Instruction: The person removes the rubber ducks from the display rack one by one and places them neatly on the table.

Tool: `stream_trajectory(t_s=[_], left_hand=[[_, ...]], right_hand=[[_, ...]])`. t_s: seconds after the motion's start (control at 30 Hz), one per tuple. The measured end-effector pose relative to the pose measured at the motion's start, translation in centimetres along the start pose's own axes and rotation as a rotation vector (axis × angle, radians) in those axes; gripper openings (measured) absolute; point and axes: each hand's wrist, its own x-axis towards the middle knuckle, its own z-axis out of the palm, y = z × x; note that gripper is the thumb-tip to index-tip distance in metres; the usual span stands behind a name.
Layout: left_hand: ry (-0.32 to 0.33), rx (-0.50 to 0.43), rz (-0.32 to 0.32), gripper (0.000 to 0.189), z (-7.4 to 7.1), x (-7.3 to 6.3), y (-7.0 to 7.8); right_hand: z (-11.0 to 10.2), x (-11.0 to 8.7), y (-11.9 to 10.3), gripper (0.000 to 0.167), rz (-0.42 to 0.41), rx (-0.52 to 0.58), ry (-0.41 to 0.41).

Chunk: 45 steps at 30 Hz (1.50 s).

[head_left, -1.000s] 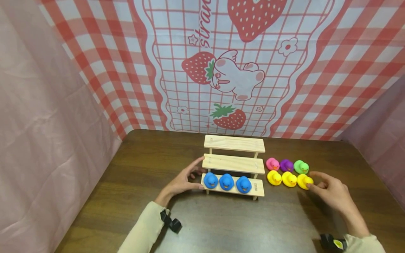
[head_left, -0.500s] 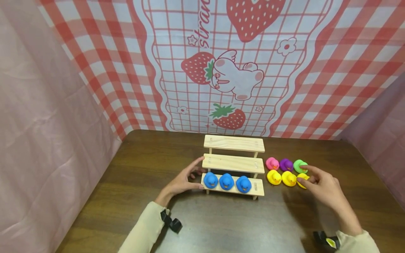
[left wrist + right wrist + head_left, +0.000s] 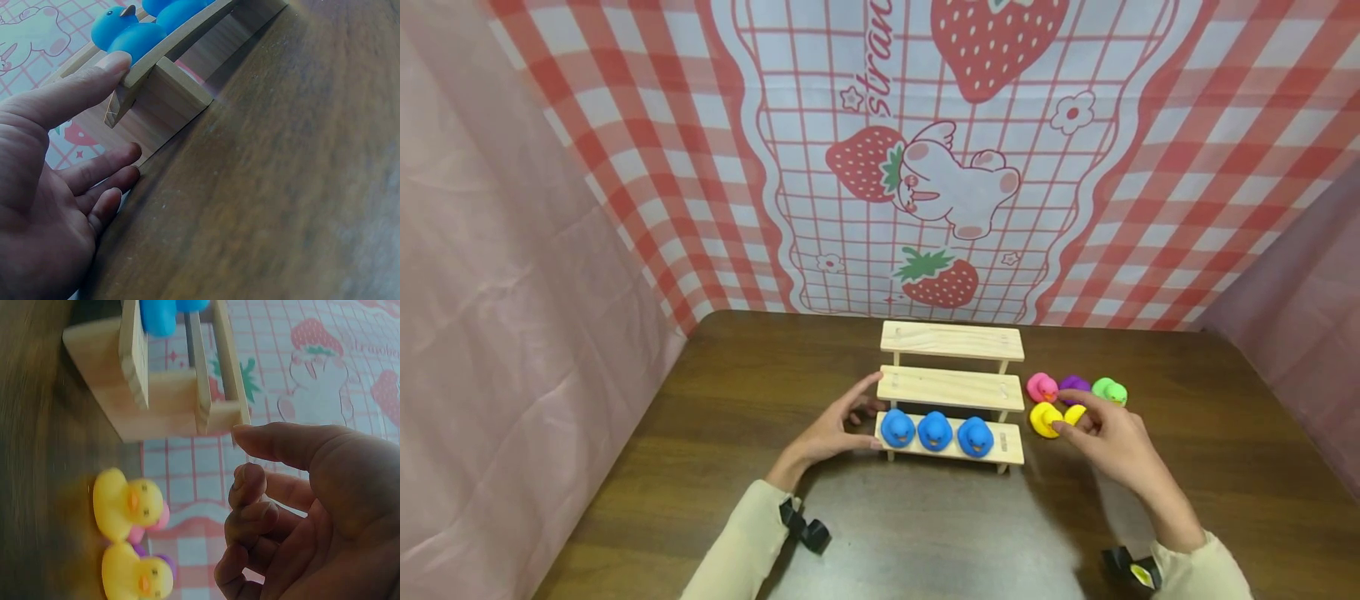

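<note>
The right hand [image 3: 1116, 442] has open room over the table [image 3: 925, 533] in front of the wooden rack [image 3: 951, 387], whose upper two tiers lie bare. Three blue ducks [image 3: 935, 431] fill most of the lowest tier, leaving only its right end free. The left hand [image 3: 827, 429] blocks the rack's left end. On the right, the pink duck [image 3: 1042, 387] and nearest yellow duck [image 3: 1047, 420] leave a slim gap (tight for fingers); patterned cloth [image 3: 812, 208] backs the table.
</note>
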Motion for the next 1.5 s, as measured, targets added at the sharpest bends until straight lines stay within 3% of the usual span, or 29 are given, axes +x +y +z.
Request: stream_trajectory(t_s=[0.27, 0.77, 1.17, 1.5], left_hand=[[0.000, 0.001, -0.007, 0.099, 0.0, 0.0, -0.2], [0.002, 0.008, -0.003, 0.099, 0.1, -0.1, 0.3], [0.005, 0.010, -0.002, 0.099, 0.0, -0.1, 0.1], [0.003, 0.016, 0.000, 0.099, 0.0, 0.0, -0.1]], right_hand=[[1.5, 0.3, -1.9, 0.043, -0.043, 0.078, -0.027], [4.0, -0.1, -4.1, 0.038, -0.139, 0.089, -0.063], [5.5, -0.6, -5.1, 0.041, -0.152, 0.182, -0.124], [6.2, -0.6, -5.4, 0.037, -0.142, 0.147, -0.107]])
